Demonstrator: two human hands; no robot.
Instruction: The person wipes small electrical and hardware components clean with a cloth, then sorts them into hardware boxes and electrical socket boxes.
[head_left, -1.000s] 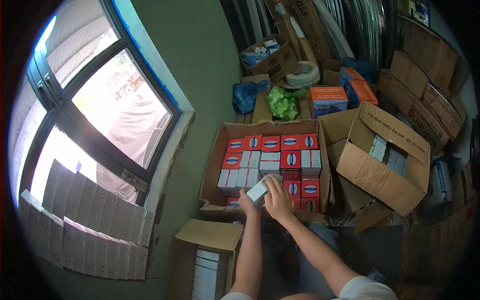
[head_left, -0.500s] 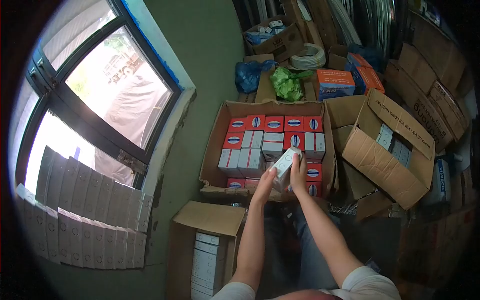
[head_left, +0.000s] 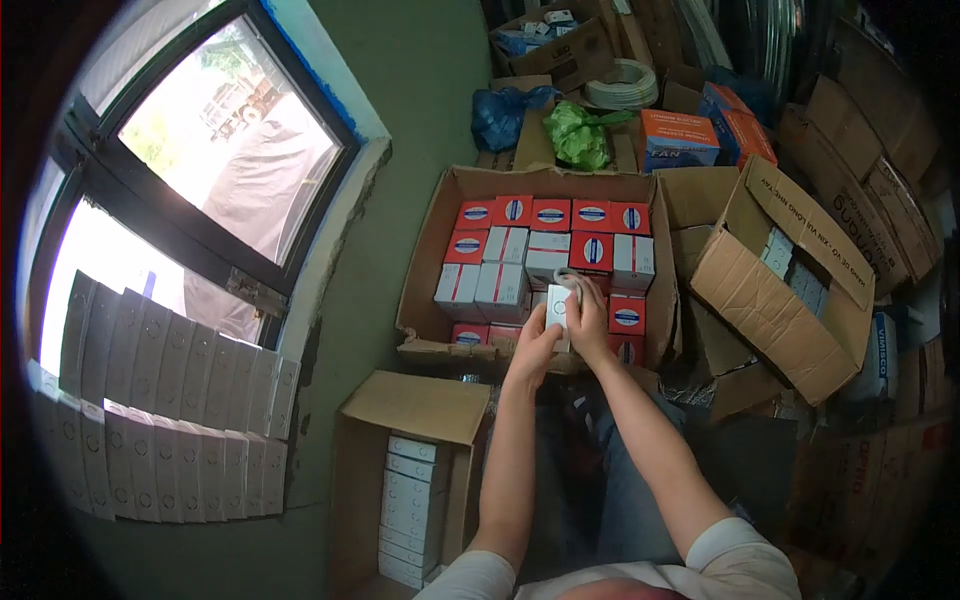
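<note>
My left hand (head_left: 534, 350) and my right hand (head_left: 588, 318) are both closed on a small white box (head_left: 557, 301) with a round mark on its face. Its end points up toward me, and my fingers hide its sides. At my right fingertips a pale curved shape shows, too small to make out. Just beyond my hands stands an open carton (head_left: 420, 300) filled with red-and-white boxes (head_left: 506, 285). Below left of my hands, another open carton (head_left: 410, 405) contains a stack of white boxes (head_left: 408, 500) with similar round marks.
Rows of grey-white boxes (head_left: 190, 465) stand at the left by the window (head_left: 240, 150). A tilted open carton (head_left: 770, 330) lies at the right. Behind are a green bag (head_left: 578, 135), a blue bag (head_left: 503, 118), a cable coil (head_left: 622, 85) and a fan box (head_left: 680, 140).
The white box has turned from lying slantwise, its long face showing, to end-on toward me. My hands have closed in nearer each other around it. The view has shifted slightly.
</note>
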